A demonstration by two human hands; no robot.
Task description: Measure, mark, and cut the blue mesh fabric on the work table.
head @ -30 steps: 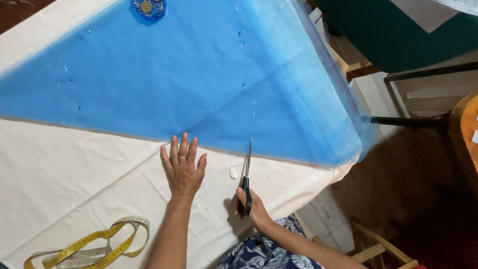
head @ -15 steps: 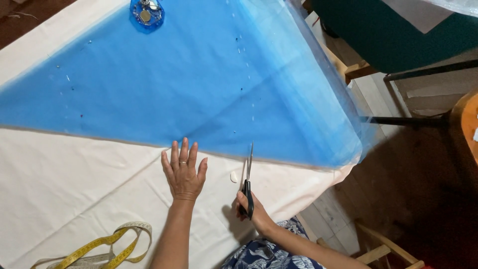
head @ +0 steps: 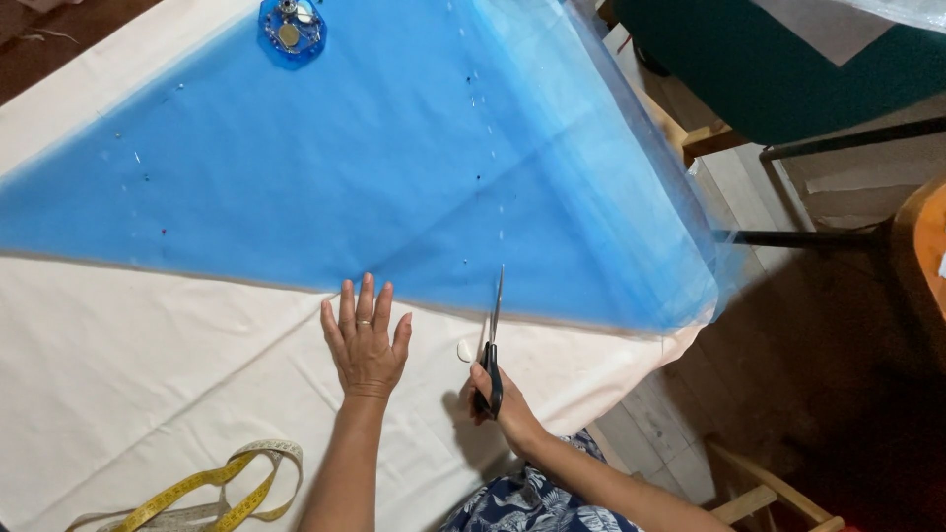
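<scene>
**Scissors at the blue cloth's near edge, left hand flat beside them**

On the table's near side, I see the left hand (head: 366,340) lying palm down on the white cloth (head: 118,384), fingers spread and pointing away from me. Its fingertips reach just to the near edge of the blue cloth (head: 374,167). A ring sits on one finger.

Right of it, the right hand (head: 498,399) is closed through the black handles of the scissors (head: 492,340). I see the blades pointing away from me, nearly together, tips lying on the blue cloth just past its near edge. I cannot tell whether the blades hold any cloth between them.

I note a small white chalk piece (head: 464,350) on the white cloth, just left of the scissors and between the two hands, touching neither.

The blue cloth is sheer, spread flat over the white one as a wide triangle. Its near edge runs from the table's left edge to the right edge, where it hangs over. Pins (head: 471,79) dot its surface in lines. A blue pin dish (head: 292,30) stands on it at the table's far edge.

A yellow tape measure (head: 212,483) lies looped near the near left corner, well apart from both hands.

Beyond the right edge I see wooden flooring (head: 680,424), a chair frame (head: 769,488) and a dark green seat (head: 778,69).
</scene>
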